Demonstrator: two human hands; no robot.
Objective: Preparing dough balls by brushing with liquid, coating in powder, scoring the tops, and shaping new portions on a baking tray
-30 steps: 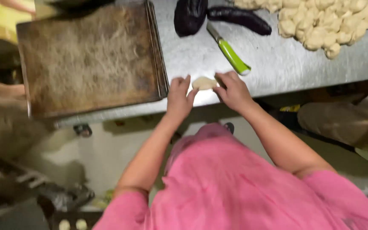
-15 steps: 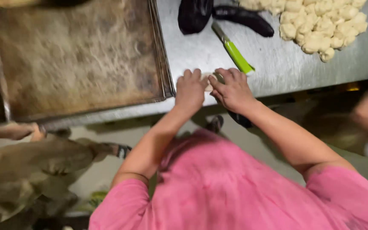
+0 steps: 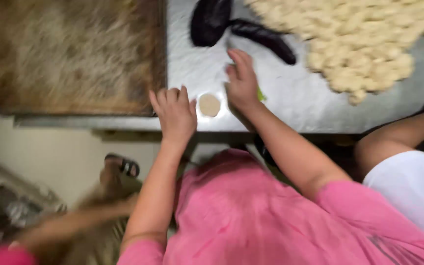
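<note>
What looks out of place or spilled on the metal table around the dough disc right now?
Nothing looks spilled or damaged. The flat dough disc lies whole on the metal table between the left hand and right hand. The dough pile is heaped loosely. The right hand covers most of a green-handled tool. The picture is blurred.

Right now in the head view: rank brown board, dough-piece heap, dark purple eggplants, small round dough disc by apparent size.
1. brown board, cut off by the frame edge
2. dough-piece heap, also cut off
3. dark purple eggplants, as a pair
4. small round dough disc, lying between left hand and right hand
</note>
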